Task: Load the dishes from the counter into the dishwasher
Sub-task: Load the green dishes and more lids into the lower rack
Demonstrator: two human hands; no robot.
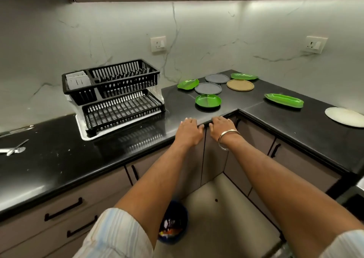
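At counter's inner corner, left hand (189, 126) & right hand (221, 125) are rested flat on the black counter (59, 159) edge, fingers loose, nothing gripped. Dishes are spread behind: round green plate (208, 101) nearest, two gray plates (208, 88), tan plate (240, 85), other green trays. Two-tier dish rack (116, 98) is seen empty, to the left. Loading judged not yet begun; next move prob. calls for a reach fwd to the nearest plate.
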